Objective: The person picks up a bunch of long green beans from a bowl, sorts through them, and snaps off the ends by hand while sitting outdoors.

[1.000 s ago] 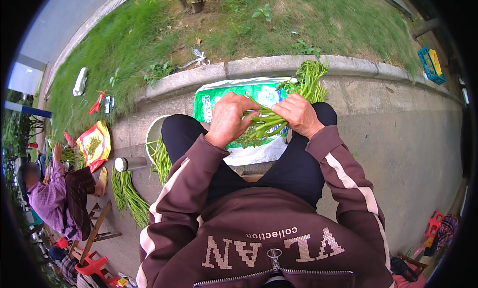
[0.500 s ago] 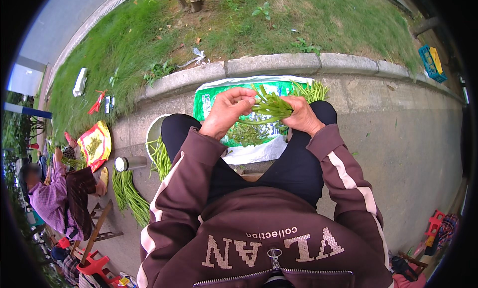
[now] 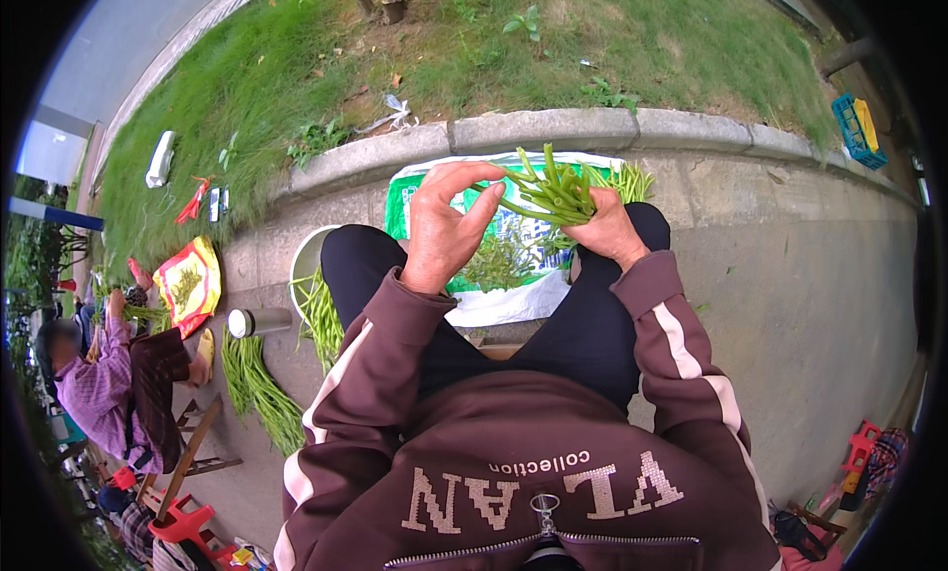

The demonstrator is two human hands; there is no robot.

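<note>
My right hand (image 3: 610, 229) is closed around a bunch of green vegetable stalks (image 3: 553, 188), their thick ends fanning up and to the left. Facing it, my left hand (image 3: 444, 225) has thumb and forefinger at one stalk that juts from the left side of the bunch, apparently pinching it. Both hands are above a green and white plastic sack (image 3: 509, 312) spread on the ground before my knees. Loose leafy trimmings (image 3: 502, 263) lie on the sack. More stalks (image 3: 630, 181) rest at its right far corner, behind my right hand.
By my left knee stands a pale basin (image 3: 302, 265) with stalks hanging over it. A metal flask (image 3: 259, 322) and a stalk pile (image 3: 259, 388) lie farther left. A co-worker (image 3: 109, 393) sits beyond, near a red-yellow sack (image 3: 188, 285). A stone kerb (image 3: 543, 128) borders the grass.
My left hand has drawn slightly down and left, its fingers opening out from the bunch. The bunch in my right hand has tilted, its stalk ends pointing more upward.
</note>
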